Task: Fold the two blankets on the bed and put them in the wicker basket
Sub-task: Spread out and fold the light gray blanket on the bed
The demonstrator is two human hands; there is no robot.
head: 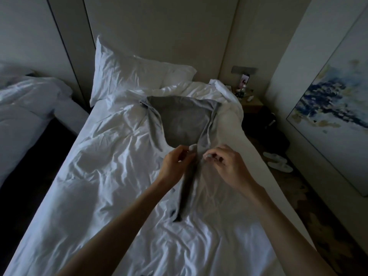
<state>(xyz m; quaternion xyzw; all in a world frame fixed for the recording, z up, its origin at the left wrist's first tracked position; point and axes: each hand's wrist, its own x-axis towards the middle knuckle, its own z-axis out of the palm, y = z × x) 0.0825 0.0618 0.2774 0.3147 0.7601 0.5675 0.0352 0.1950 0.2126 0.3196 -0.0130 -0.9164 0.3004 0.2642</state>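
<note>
Grey blanket (179, 120) lies spread on the rumpled white bed (111, 176), below the pillow (127, 76). A bunched strip of it trails toward the camera. Left hand (175, 162) grips that strip. Right hand (225, 166) pinches the blanket edge just beside it. Items on the nightstand (253, 104) are too small to read.

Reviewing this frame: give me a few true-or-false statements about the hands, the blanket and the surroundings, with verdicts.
1. The left hand and the right hand both hold the grey blanket. True.
2. The grey blanket is folded into a neat stack. False: it lies loosely spread and bunched on the bed.
3. A wicker basket stands on the bed. False: no basket is in view.
4. White slippers lie on the floor to the right of the bed. True.
</note>
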